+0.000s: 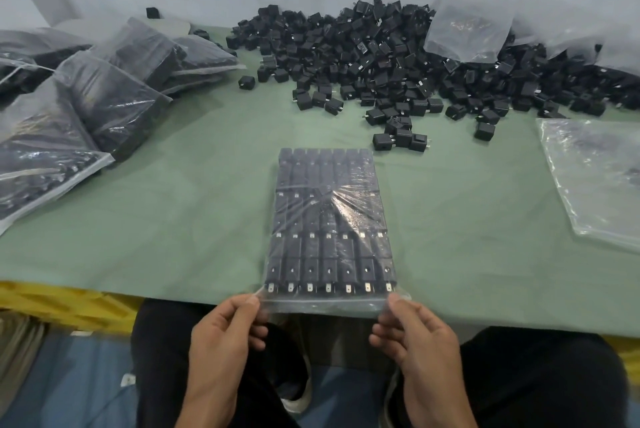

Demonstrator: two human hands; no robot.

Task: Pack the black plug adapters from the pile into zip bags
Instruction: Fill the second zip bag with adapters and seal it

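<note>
Plastic zip bag [329,219]: lay at 6 o'clock on green table [173,202], packed full
Left hand [221,334]: pinched its near-left corner
Right hand [412,334]: pinched its near-right corner
Adapter pile [398,56]: 1 o'clock

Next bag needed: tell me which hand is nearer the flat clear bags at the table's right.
Right. The right hand pinches the filled bag's right corner, down-left of the flat bags; the left hand pinches its left corner, farther left.
</note>
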